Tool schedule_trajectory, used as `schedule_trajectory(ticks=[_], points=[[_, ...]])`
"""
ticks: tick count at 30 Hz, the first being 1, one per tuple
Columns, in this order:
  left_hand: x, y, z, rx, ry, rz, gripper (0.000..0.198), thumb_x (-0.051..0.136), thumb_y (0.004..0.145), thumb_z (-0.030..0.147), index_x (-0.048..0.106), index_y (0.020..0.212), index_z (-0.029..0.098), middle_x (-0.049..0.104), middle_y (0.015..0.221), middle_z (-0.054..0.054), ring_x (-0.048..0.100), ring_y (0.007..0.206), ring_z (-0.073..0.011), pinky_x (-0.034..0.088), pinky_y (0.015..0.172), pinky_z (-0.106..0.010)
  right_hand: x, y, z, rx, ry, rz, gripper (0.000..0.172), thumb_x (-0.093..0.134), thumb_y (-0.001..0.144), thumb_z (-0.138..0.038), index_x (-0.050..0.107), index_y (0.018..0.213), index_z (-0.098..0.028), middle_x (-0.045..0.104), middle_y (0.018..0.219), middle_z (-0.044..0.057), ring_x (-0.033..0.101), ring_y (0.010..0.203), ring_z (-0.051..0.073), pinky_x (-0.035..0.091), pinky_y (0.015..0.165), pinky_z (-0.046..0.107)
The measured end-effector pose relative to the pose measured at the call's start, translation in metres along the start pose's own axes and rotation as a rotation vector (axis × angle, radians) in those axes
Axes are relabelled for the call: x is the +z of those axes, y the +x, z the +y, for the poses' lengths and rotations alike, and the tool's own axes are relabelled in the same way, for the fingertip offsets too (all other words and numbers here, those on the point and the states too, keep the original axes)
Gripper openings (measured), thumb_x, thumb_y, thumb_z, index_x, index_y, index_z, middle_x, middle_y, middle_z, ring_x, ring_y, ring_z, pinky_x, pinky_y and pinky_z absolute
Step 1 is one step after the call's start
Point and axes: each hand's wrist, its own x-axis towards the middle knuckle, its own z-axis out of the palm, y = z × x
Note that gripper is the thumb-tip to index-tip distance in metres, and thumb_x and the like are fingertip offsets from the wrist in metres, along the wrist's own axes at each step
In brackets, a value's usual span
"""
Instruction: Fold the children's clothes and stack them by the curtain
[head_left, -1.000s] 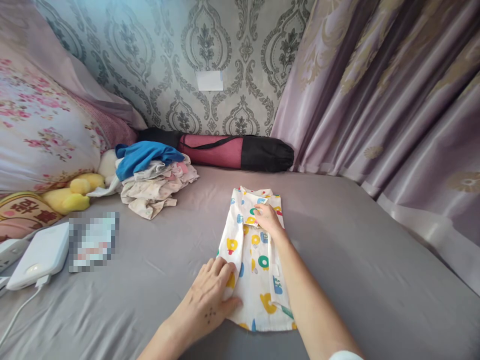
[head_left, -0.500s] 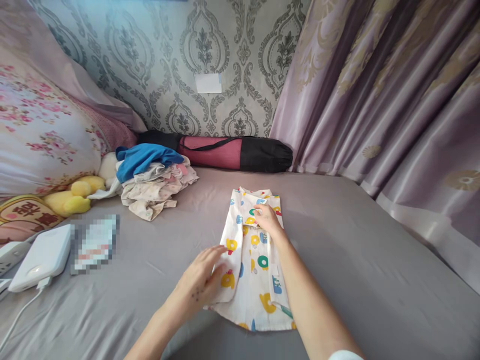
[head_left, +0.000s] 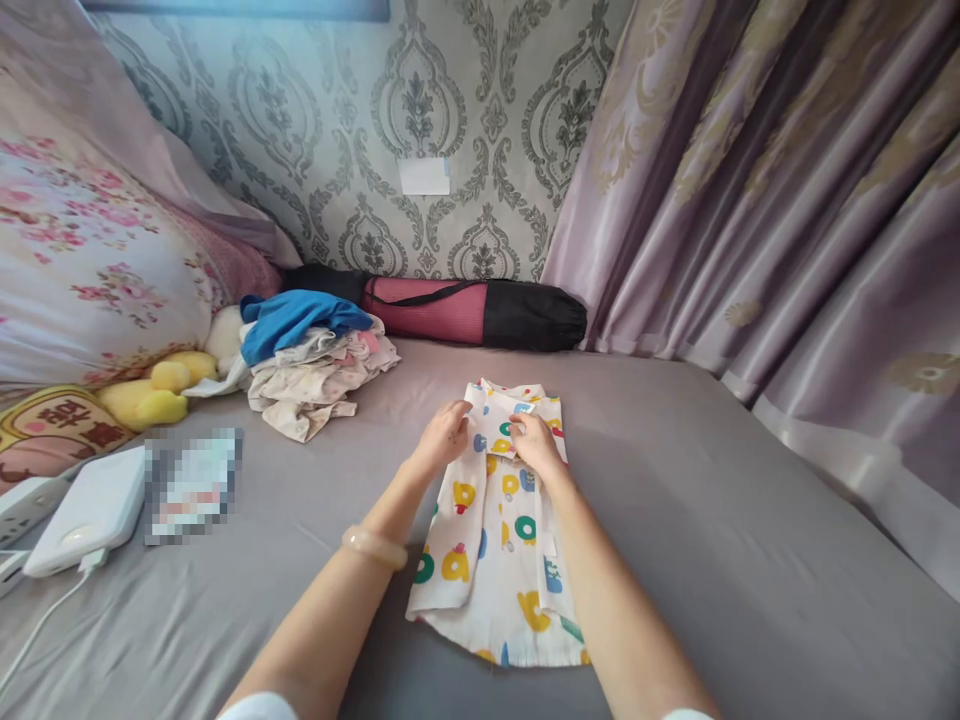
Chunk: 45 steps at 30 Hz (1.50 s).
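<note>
A small white shirt (head_left: 514, 575) with yellow, green and blue prints lies flat on the bed, its sides and sleeves folded in over the middle. At its upper left edge is my left hand (head_left: 448, 437), fingers bent together on the cloth, a pale bangle on the wrist. My right hand (head_left: 538, 443) rests over the upper right part, thumb and fingers pinched on the folded fabric near the top. My right forearm covers part of the shirt's right edge.
A clothes pile (head_left: 315, 365) with a blue piece on top lies left. Behind is a black and maroon rolled bag (head_left: 427, 310). Far left are a yellow plush toy (head_left: 157, 395), a white power bank (head_left: 90, 510) with cable and a pixelated packet (head_left: 195, 485). Curtains (head_left: 750, 200) hang right.
My left hand has moved up from the shirt's lower left side to its upper left edge. My right hand stays at nearly the same spot. The view has shifted slightly.
</note>
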Motion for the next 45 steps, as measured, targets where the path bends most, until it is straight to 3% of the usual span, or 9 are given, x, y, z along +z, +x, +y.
schedule_trajectory(ticks=[3,7,12,21,25,30,33,37,45], points=[[0.024,0.031,-0.017,-0.006,0.018,0.011,0.042,0.038,0.087,0.008,0.055,0.125,0.011,0.056,0.136,-0.015,0.048,0.130,-0.0232,0.037,0.111,-0.038,0.000,0.001,0.001,0.002,0.021,0.009,0.031,0.051,0.086,-0.021,0.068,0.111,-0.015,0.065,0.118,0.010,0.060,0.112,0.022,0.045,0.097,0.030],[0.038,0.040,-0.025,-0.015,0.099,-0.032,0.047,0.033,0.097,0.030,0.044,0.140,0.014,0.041,0.150,-0.014,0.029,0.143,-0.0293,0.026,0.115,-0.049,0.002,0.001,0.003,-0.024,0.005,0.032,0.031,0.050,0.085,-0.018,0.069,0.109,-0.016,0.067,0.115,0.010,0.061,0.110,0.021,0.046,0.096,0.029],[0.039,0.036,-0.027,-0.020,0.264,-0.182,0.060,0.021,0.098,0.048,0.035,0.147,0.017,0.031,0.156,-0.013,0.025,0.145,-0.0294,0.019,0.116,-0.051,0.005,0.002,0.007,-0.033,-0.007,0.069,0.031,0.049,0.085,-0.015,0.071,0.107,-0.015,0.068,0.113,0.010,0.062,0.108,0.021,0.045,0.096,0.028],[0.028,0.031,-0.020,-0.047,0.269,-0.217,0.055,0.023,0.099,0.043,0.037,0.143,0.013,0.031,0.155,-0.016,0.026,0.144,-0.0285,0.020,0.116,-0.048,0.003,0.002,0.008,-0.043,0.020,0.062,0.031,0.050,0.082,-0.014,0.072,0.105,-0.016,0.071,0.109,0.009,0.065,0.101,0.020,0.048,0.093,0.029],[0.013,0.008,-0.010,-0.015,0.264,-0.194,0.043,0.036,0.097,0.033,0.046,0.133,0.013,0.042,0.146,-0.019,0.038,0.136,-0.0298,0.033,0.110,-0.045,0.002,0.001,0.006,-0.033,0.028,0.056,0.030,0.051,0.082,-0.014,0.072,0.103,-0.017,0.071,0.109,0.008,0.064,0.104,0.019,0.047,0.093,0.028],[-0.007,-0.052,0.018,0.243,0.178,-0.275,0.035,0.042,0.094,0.038,0.057,0.120,0.020,0.053,0.128,-0.014,0.053,0.116,-0.0281,0.044,0.097,-0.044,0.003,-0.002,0.002,-0.030,-0.002,0.057,0.029,0.050,0.084,-0.014,0.071,0.103,-0.016,0.069,0.110,0.008,0.062,0.106,0.019,0.045,0.094,0.028],[-0.017,-0.088,0.032,0.362,0.091,-0.373,0.055,0.047,0.091,0.052,0.047,0.135,0.019,0.043,0.145,-0.016,0.038,0.135,-0.0310,0.036,0.108,-0.046,0.002,-0.004,-0.001,-0.030,-0.034,0.060,0.029,0.050,0.084,-0.015,0.070,0.105,-0.016,0.068,0.113,0.009,0.060,0.109,0.020,0.044,0.096,0.028],[-0.022,-0.112,0.035,0.334,0.083,-0.490,0.080,0.034,0.091,0.066,0.023,0.152,0.015,0.017,0.159,-0.018,0.014,0.147,-0.0322,0.019,0.118,-0.050,0.002,-0.007,-0.005,-0.038,-0.055,0.057,0.030,0.048,0.086,-0.014,0.070,0.106,-0.017,0.066,0.114,0.009,0.060,0.109,0.020,0.043,0.096,0.028],[-0.017,-0.121,0.023,0.350,0.169,-0.414,0.075,0.026,0.096,0.061,0.019,0.154,0.014,0.017,0.158,-0.016,0.014,0.147,-0.0269,0.019,0.119,-0.046,0.000,-0.007,-0.007,-0.065,-0.058,0.040,0.033,0.047,0.085,-0.010,0.070,0.107,-0.021,0.067,0.115,0.006,0.061,0.108,0.019,0.043,0.096,0.027]])
